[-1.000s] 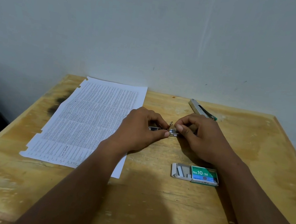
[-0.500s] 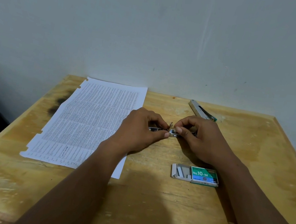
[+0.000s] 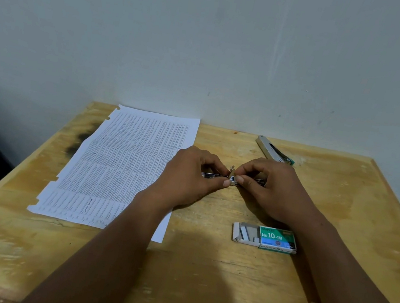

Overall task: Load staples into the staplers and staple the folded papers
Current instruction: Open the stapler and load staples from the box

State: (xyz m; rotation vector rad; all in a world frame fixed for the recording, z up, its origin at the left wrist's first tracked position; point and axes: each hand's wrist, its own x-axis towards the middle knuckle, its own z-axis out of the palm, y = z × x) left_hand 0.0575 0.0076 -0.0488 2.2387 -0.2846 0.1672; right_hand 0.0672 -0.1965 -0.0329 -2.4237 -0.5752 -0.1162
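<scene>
head view, wooden table (image 3: 200, 281) against a pale wall. both hands meet near table centre over a small metal stapler (image 3: 233, 179) lying flat, long axis running 9-to-3 o'clock. left hand (image 3: 190, 175) sits at the 9 o'clock end: thumb and forefinger pinched closed on the stapler's left half, other fingers curled under, a short shiny stretch of the body visible at about 9 o'clock of the fingertips. right hand (image 3: 274, 188) sits at the 3 o'clock end: thumb and forefinger pinched closed on the right half, knuckles up, a dark strip of the stapler showing past the fingers toward 3 o'clock. fingertips of the two hands nearly touch at the middle; a small metal tab stands upright between them at 12 o'clock of the pinch point. whether it is the staple pusher or a strip of staples — cannot tell, too small and partly covered. staple box (image 3: 278, 239), green and blue label reading "no.10-1m", lies at 5 o'clock of the right hand, close to the right forearm, its tray slid out toward 9 o'clock with grey staple strips visible inside. second stapler (image 3: 273, 150), pale grey, lies flat at 12 o'clock of the right hand near the wall edge, apart from the hand. printed papers (image 3: 119, 165) lie flat at 9 o'clock of the left hand; left wrist and forearm overlap their right edge. dark stain on the table at 9 o'clock of the papers.
</scene>
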